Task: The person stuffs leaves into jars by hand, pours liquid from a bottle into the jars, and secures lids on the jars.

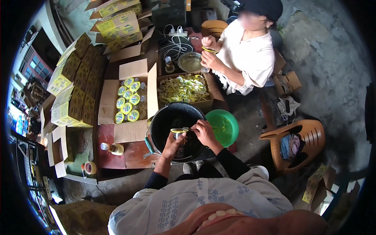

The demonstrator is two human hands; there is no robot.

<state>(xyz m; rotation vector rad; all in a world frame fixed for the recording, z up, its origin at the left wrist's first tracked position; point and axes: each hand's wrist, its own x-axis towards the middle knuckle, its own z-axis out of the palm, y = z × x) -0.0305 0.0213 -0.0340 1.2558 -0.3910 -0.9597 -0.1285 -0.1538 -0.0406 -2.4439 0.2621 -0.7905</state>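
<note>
Above a black bucket (pixel 159 117) my left hand (pixel 170 145) is wrapped round a small clear jar with a yellow-rimmed lid (pixel 179 130), held upright. My right hand (pixel 204 134) is beside it with fingertips pinched at the lid's right edge. Something small and dark shows at those fingertips, too small to name. A green basin (pixel 232 122) with yellow-green pieces in it stands right of the bucket. Beyond the bucket, a carton is heaped with yellow-green wrappers or labels (pixel 183 88). To the left, an open carton (pixel 129 132) holds several yellow-lidded jars (pixel 127 95).
Stacked yellow cartons (pixel 74 94) rise at left. A bottle (pixel 113 148) and a tape roll (pixel 90 168) are on the near-left table. Across the table, a person (pixel 250 51) holds a similar lidded jar. A metal bowl (pixel 190 62) and power strip (pixel 178 34) lie behind; an orange chair (pixel 313 137) stands right.
</note>
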